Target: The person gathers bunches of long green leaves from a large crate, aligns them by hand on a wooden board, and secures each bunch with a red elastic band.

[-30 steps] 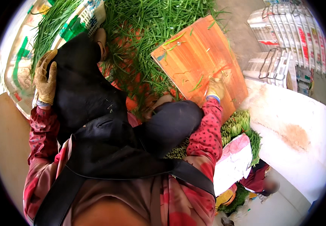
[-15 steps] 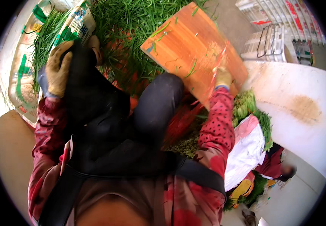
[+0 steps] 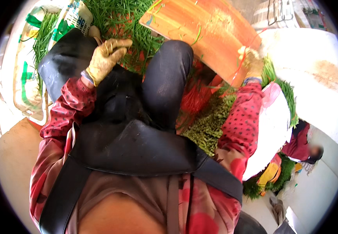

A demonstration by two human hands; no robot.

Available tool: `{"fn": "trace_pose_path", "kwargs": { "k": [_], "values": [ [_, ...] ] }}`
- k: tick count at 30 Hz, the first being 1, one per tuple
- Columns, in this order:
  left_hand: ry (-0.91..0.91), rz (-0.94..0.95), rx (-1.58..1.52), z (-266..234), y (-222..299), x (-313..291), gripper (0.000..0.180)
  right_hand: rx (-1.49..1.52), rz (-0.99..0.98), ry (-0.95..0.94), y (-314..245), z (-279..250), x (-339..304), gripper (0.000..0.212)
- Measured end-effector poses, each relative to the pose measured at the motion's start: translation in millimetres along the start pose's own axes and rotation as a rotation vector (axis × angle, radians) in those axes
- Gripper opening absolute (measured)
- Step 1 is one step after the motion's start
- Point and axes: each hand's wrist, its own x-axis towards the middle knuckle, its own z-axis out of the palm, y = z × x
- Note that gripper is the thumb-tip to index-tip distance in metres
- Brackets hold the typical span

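Note:
My left hand [image 3: 101, 60], in a stained yellowish glove, is raised over my black apron [image 3: 116, 91]. Its index finger and thumb stretch out toward the loose green leaves [image 3: 135, 48], and it holds nothing that I can see. At the right corner of a tilted orange wooden board [image 3: 200, 33], my gloved right hand [image 3: 251, 64] has its fingers closed on a thin red string [image 3: 237, 70]. The string crosses the board's edge and trails both above and below the fingers. A few leaf bits and pale crumbs lie on the board.
White baskets [image 3: 24, 78] with long green leaves stand at left. Bundled greens [image 3: 284, 87] and a white sack [image 3: 268, 124] lie by my right forearm. Cut green stems [image 3: 208, 128] and red netting [image 3: 196, 93] are beside my knee. Another person [image 3: 299, 144] is at far right.
My left hand has moved right, from beside the basket to over my apron. My right hand has shifted right with the red string, toward the board's corner. The whole view has shifted too.

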Motion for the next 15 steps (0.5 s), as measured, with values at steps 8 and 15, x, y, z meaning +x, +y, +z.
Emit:
{"fn": "trace_pose_path", "kwargs": {
  "k": [8, 15],
  "values": [
    [0.041, -0.104, -0.090, -7, -33, -49, 0.024, -0.078, 0.067, 0.036, 37, 42, 22, 0.020],
    [-0.054, -0.143, -0.136, 7, -35, -48, 0.027, -0.244, 0.010, 0.248, 77, 34, 7, 0.023]
  ]
}}
